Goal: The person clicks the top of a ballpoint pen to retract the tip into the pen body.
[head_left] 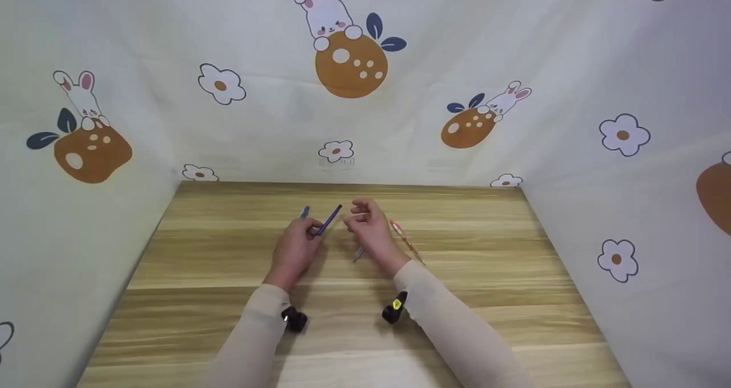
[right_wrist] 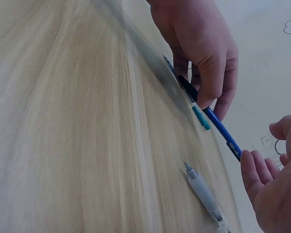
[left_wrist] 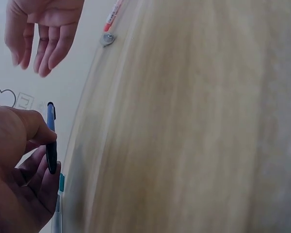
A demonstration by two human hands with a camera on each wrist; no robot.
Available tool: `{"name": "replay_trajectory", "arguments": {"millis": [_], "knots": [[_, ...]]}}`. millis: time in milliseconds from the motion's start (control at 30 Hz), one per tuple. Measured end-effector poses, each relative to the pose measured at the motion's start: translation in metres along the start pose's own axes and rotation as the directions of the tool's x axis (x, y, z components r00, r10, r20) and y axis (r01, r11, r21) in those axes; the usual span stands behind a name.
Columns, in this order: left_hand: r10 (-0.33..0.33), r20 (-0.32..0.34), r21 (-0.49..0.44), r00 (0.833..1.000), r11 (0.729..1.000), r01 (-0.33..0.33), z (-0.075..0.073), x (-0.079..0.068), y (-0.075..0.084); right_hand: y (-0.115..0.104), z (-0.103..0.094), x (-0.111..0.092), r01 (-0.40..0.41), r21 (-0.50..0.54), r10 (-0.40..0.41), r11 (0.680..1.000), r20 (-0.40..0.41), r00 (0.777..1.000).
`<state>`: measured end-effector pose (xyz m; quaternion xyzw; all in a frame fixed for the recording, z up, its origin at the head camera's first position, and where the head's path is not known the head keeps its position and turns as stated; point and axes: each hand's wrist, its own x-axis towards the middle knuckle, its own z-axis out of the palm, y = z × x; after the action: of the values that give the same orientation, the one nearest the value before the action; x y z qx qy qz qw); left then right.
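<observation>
Nearest: two pale sleeves [head_left: 251,334], a small black device [head_left: 295,319] at each wrist. Past them, the left grip [head_left: 292,254] pinches the blue pen [head_left: 329,220] between thumb and fingers, raised above the table [head_left: 205,262], slanting toward the other hand. Right grip [head_left: 374,236] holds nothing, fingers loosely bent near the pen's far end; contact unclear. Judgement: keep the pinch light but firm, leave that end exposed, bring thumb and fingertips to it squarely, without knocking it askew. Around: grey-white pen [right_wrist: 202,193] lies partly under the right hand in head view, easily brushed by a low palm; pink-orange pen [head_left: 406,240] just right of it. Farther, teal-ended pen [head_left: 305,211] beside the left fingers, crowding them. Last, printed backdrop [head_left: 262,142].
</observation>
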<state>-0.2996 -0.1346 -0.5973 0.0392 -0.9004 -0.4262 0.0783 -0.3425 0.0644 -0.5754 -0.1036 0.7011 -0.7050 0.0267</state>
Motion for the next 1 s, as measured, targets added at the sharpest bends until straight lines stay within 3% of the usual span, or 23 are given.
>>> {"name": "replay_trajectory", "arguments": {"millis": [433, 1000], "knots": [[-0.003, 0.013, 0.092, 1.000, 0.996, 0.001, 0.001, 0.003, -0.002, -0.006, -0.012, -0.016, 0.054, -0.099, -0.049, 0.994, 0.050, 0.998], [-0.029, 0.053, 0.164, 0.998, 0.986, 0.020, 0.001, 0.006, 0.000, -0.012, -0.018, -0.022, 0.034, -0.098, -0.026, 0.995, 0.079, 0.997]]}}
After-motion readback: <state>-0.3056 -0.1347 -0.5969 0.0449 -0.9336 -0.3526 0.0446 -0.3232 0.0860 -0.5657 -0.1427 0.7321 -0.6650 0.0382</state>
